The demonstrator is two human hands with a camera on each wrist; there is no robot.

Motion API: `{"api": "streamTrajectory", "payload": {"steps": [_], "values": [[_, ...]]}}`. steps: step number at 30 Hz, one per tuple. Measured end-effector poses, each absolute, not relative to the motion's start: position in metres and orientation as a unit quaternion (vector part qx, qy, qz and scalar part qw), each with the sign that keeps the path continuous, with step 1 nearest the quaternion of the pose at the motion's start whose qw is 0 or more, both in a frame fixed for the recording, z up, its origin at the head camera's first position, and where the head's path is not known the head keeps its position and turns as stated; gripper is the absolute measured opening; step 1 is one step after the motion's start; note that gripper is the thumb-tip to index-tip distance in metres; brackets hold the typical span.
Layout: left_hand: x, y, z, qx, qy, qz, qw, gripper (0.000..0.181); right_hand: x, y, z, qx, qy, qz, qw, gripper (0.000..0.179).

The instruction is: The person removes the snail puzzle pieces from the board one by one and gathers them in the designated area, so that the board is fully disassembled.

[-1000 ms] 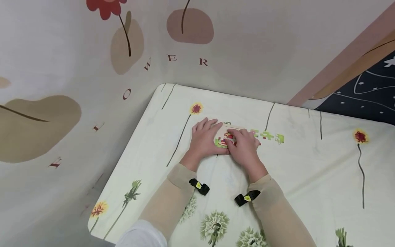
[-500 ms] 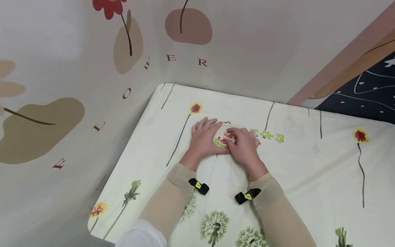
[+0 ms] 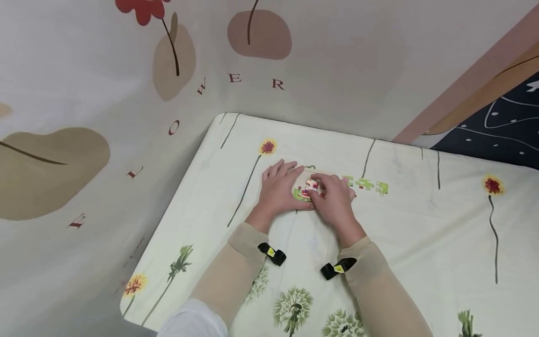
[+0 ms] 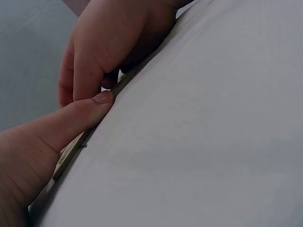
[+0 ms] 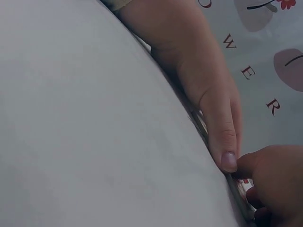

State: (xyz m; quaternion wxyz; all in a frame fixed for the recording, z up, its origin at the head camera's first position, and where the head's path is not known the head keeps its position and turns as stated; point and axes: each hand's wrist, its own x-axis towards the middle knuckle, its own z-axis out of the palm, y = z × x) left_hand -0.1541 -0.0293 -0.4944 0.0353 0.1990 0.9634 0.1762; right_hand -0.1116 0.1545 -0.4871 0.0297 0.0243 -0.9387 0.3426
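A small wooden puzzle board (image 3: 319, 172) with a green and red picture lies on the table in the head view. My left hand (image 3: 278, 191) spreads over its left side, the thumb pressed straight along the near edge and the index fingertip by the far edge. From the right, my right hand (image 3: 334, 199) pinches a red and white puzzle piece (image 3: 311, 185) between thumb and index finger, over the board. The right hand hides the board's right part. In the left wrist view the left thumb (image 4: 80, 116) lies against the board's edge, close to the right fingers (image 4: 87, 78).
Several loose green puzzle pieces (image 3: 364, 184) lie in a row right of the board. The table's white flowered cloth (image 3: 421, 243) spreads around. A patterned curtain or wall (image 3: 337, 84) stands behind the table's far edge and along its left side.
The puzzle piece between the right fingertips shows paler and brighter now, as if slightly tilted. Both hands otherwise keep their places.
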Motion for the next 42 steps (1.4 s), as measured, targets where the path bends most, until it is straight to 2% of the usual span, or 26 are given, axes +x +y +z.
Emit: {"api": "streamTrajectory", "payload": {"steps": [7,23,33,42], "values": [[-0.154,-0.03,-0.494,0.2,0.962,0.185,0.036,0.115,-0.108,0.153,-0.496,0.034,-0.934,0.347,0.083,0.042],[-0.156,-0.03,-0.495,0.201,0.961,0.186,0.034,0.114,-0.105,0.154,-0.499,0.068,-0.914,0.375,0.14,0.046],[-0.156,-0.03,-0.496,0.2,0.962,0.183,0.035,0.114,-0.104,0.155,-0.502,0.069,-0.903,0.396,0.152,0.061],[-0.155,-0.03,-0.498,0.2,0.961,0.186,0.032,0.114,-0.102,0.156,-0.502,0.067,-0.891,0.417,0.165,0.059]]}}
